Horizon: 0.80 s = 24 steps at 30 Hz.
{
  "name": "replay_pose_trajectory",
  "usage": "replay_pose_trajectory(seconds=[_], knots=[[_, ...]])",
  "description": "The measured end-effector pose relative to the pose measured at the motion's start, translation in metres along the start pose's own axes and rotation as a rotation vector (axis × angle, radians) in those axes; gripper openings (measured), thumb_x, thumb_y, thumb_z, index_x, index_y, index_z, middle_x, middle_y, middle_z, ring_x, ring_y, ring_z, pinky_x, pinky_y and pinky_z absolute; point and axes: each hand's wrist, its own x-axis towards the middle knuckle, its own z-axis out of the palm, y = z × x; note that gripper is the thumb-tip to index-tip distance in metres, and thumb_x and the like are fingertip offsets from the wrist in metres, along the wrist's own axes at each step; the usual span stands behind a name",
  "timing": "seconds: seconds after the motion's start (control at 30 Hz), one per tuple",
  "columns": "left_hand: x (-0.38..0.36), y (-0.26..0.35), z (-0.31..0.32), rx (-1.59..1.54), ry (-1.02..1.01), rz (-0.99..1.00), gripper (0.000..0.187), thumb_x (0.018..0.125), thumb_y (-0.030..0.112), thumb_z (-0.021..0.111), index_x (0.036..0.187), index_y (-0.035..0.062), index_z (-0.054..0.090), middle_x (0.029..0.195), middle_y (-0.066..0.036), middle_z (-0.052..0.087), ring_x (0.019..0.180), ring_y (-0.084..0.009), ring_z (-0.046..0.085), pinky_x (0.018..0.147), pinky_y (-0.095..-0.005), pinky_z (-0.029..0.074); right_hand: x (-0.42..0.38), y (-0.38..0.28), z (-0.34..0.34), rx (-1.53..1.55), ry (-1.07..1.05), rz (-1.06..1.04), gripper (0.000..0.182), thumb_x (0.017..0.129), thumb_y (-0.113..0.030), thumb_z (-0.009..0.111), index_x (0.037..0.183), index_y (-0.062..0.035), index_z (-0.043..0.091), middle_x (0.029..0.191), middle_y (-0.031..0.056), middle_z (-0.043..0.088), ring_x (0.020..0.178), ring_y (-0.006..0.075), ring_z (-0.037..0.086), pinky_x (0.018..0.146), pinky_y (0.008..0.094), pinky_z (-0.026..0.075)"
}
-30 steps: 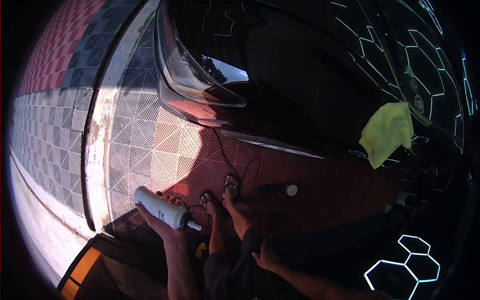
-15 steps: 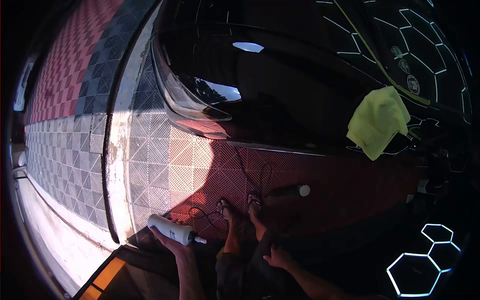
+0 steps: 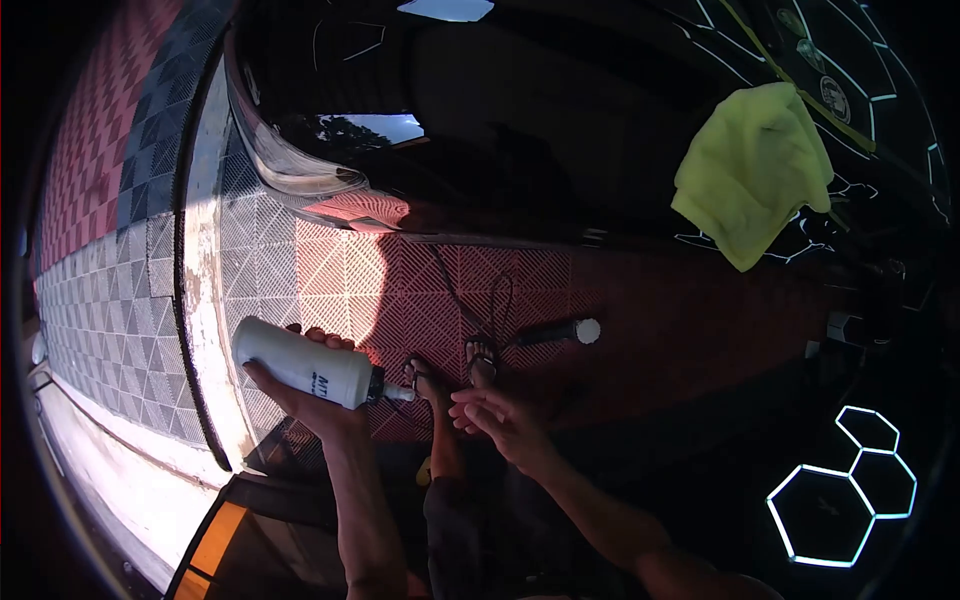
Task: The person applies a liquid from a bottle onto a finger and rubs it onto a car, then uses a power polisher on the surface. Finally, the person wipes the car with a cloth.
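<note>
**White plastic bottle (image 3: 300, 362) gripped in the left hand (image 3: 312, 408)**

Head view: the left hand's fingers wrap around the bottle at the near left, tilted with its pale nozzle (image 3: 399, 393) pointing right. Just right of the nozzle and apart from it, the right hand (image 3: 505, 428) is released, its fingers loosely bent. Farther off stretches a glossy black car body (image 3: 520, 130); at its right lies a crumpled yellow-green cloth (image 3: 755, 170). Below, a dark cylindrical object with a round white end (image 3: 587, 331) lies on red ridged floor tiles (image 3: 440, 290).

on the red floor (image 3: 340, 275), well in from its grey-tiled edge (image 3: 265, 255), we see a dark tool (image 3: 548, 333) and a looped cord (image 3: 494, 300).
</note>
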Motion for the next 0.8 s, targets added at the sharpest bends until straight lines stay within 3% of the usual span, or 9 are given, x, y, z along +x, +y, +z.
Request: replay_pose_trajectory(seconds=[0.27, 0.4, 0.5, 0.53, 0.63, 0.8], knots=[[0.001, 0.003, 0.058, 0.082, -0.056, 0.088, 0.072, 0.090, 0.075, 0.040, 0.112, 0.0077, 0.053, 0.088, -0.012, 0.062, 0.075, -0.0259, 0.064, 0.067, -0.0400, 0.056, -0.014, -0.054, 0.012, 0.320, -0.224, 0.054, 0.044, 0.103, -0.024, 0.050, 0.140, -0.0024, 0.045, 0.110, 0.0091, 0.064, 0.099, 0.0168, 0.064, 0.085, 0.0302, 0.050], [0.002, 0.007, 0.084, -0.018, -0.144, 0.112, 0.074, 0.089, 0.076, 0.041, 0.111, 0.0063, 0.055, 0.083, -0.013, 0.064, 0.073, -0.0272, 0.065, 0.064, -0.0407, 0.056, -0.024, -0.088, 0.012, 0.408, -0.274, 0.051, 0.051, 0.102, -0.025, 0.050, 0.146, -0.0041, 0.038, 0.113, 0.0106, 0.063, 0.100, 0.0181, 0.063, 0.086, 0.0312, 0.049], [0.003, 0.010, 0.098, -0.160, -0.267, 0.109, 0.072, 0.088, 0.073, 0.046, 0.109, 0.0048, 0.055, 0.088, -0.012, 0.062, 0.075, -0.0258, 0.063, 0.071, -0.0390, 0.054, -0.023, -0.113, 0.018, 0.401, -0.324, 0.014, 0.057, 0.101, -0.025, 0.050, 0.151, -0.0043, 0.030, 0.111, 0.0116, 0.063, 0.101, 0.0192, 0.062, 0.086, 0.0323, 0.049], [0.003, 0.014, 0.100, -0.198, -0.263, 0.094, 0.073, 0.088, 0.074, 0.047, 0.109, 0.0044, 0.055, 0.088, -0.012, 0.062, 0.076, -0.0263, 0.063, 0.071, -0.0396, 0.054, -0.027, -0.118, 0.024, 0.406, -0.325, 0.074, 0.057, 0.101, -0.025, 0.050, 0.151, -0.0043, 0.030, 0.111, 0.0116, 0.063, 0.101, 0.0192, 0.062, 0.086, 0.0323, 0.049], [0.006, 0.022, 0.098, -0.274, -0.238, 0.132, 0.074, 0.085, 0.075, 0.050, 0.108, 0.0040, 0.056, 0.086, -0.013, 0.063, 0.073, -0.0265, 0.063, 0.071, -0.0403, 0.054, -0.019, -0.135, 0.037, 0.363, -0.410, -0.003, 0.065, 0.102, -0.028, 0.050, 0.154, -0.0056, 0.019, 0.108, 0.0133, 0.062, 0.101, 0.0200, 0.062, 0.086, 0.0336, 0.049], [0.009, 0.037, 0.080, -0.302, -0.141, 0.187, 0.076, 0.083, 0.075, 0.054, 0.106, 0.0038, 0.058, 0.083, -0.014, 0.063, 0.069, -0.0269, 0.063, 0.069, -0.0399, 0.054, -0.011, -0.131, 0.059, 0.369, -0.475, 0.029, 0.067, 0.101, -0.028, 0.051, 0.155, -0.0060, 0.017, 0.110, 0.0147, 0.061, 0.101, 0.0212, 0.062, 0.086, 0.0339, 0.049]])
